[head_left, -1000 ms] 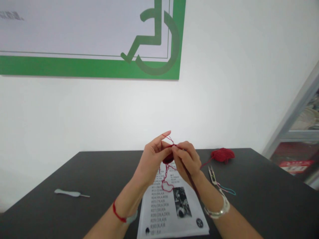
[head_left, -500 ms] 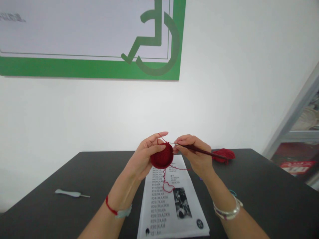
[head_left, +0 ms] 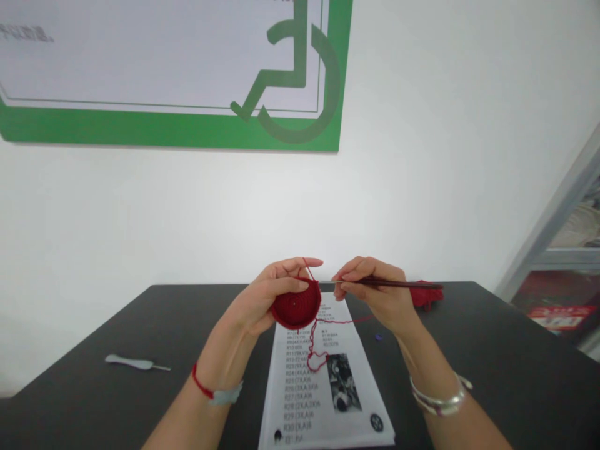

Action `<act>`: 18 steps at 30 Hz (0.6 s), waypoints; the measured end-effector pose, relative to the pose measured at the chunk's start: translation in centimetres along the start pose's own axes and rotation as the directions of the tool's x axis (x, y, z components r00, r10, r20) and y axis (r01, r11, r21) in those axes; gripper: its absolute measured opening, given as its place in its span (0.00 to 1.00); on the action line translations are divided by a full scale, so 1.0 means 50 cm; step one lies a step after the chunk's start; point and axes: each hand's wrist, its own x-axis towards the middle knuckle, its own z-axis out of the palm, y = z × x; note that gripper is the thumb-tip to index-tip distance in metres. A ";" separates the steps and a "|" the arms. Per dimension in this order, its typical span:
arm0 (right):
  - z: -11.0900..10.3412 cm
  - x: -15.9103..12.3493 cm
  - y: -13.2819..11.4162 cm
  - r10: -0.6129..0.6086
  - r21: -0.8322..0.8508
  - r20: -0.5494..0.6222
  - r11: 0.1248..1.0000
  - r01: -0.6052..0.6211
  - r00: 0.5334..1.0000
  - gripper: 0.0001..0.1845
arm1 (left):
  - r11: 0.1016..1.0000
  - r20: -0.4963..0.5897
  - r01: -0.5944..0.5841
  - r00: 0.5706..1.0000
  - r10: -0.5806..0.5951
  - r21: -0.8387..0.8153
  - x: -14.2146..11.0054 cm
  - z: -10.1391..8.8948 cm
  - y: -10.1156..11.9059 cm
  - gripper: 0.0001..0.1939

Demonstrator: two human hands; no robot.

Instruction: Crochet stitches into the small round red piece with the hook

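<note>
A round, shallow red crochet piece [head_left: 295, 306] is pinched by my left hand [head_left: 269, 290], thumb over its upper edge. Red yarn [head_left: 309, 270] loops over the raised left index finger. My right hand [head_left: 382, 294] grips a crochet hook [head_left: 403, 284] with a dark red handle, held nearly level. Its thin metal tip points left at the rim of the piece; whether it touches the stitches I cannot tell. Loose yarn hangs below the piece onto the printed pattern sheet [head_left: 328, 387], and another strand runs right beneath my right hand.
On the dark table [head_left: 187, 325], a second hook with a pale grey handle [head_left: 135, 362] lies at the left. A red yarn ball [head_left: 427, 295] sits behind my right hand. A small purple item [head_left: 379, 337] lies right of the sheet. The white wall [head_left: 445, 156] rises behind.
The crochet piece has shifted slightly left and down and turned its face more toward me. My right hand has moved right, and the hook has swung from slanting to nearly level.
</note>
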 end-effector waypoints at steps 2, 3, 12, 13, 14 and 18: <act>-0.004 0.001 0.000 0.039 0.048 0.031 0.998 -0.040 0.999 0.09 | 1.000 0.019 0.019 1.000 -0.019 0.013 0.000 -0.005 0.001 0.18; -0.006 0.002 0.000 0.060 0.074 0.042 0.995 -0.063 0.997 0.09 | 0.999 0.030 0.029 0.999 -0.029 0.015 0.000 -0.007 0.001 0.19; 0.014 0.016 0.002 0.326 0.337 0.009 0.889 -0.310 0.945 0.05 | 0.970 -0.061 -0.157 0.983 0.171 0.185 0.007 0.007 -0.014 0.17; 0.024 0.015 0.004 0.350 0.364 -0.040 0.877 -0.312 0.936 0.05 | 0.949 -0.118 -0.219 0.961 0.250 0.224 0.007 0.016 -0.018 0.17; 0.033 0.014 0.006 0.360 0.382 -0.094 0.874 -0.301 0.928 0.05 | 0.928 -0.172 -0.268 0.933 0.317 0.257 0.007 0.025 -0.022 0.16; 0.060 0.006 0.022 0.222 0.274 -0.297 0.951 -0.140 0.929 0.04 | 0.915 -0.244 -0.304 0.897 0.369 0.267 0.009 0.046 -0.034 0.14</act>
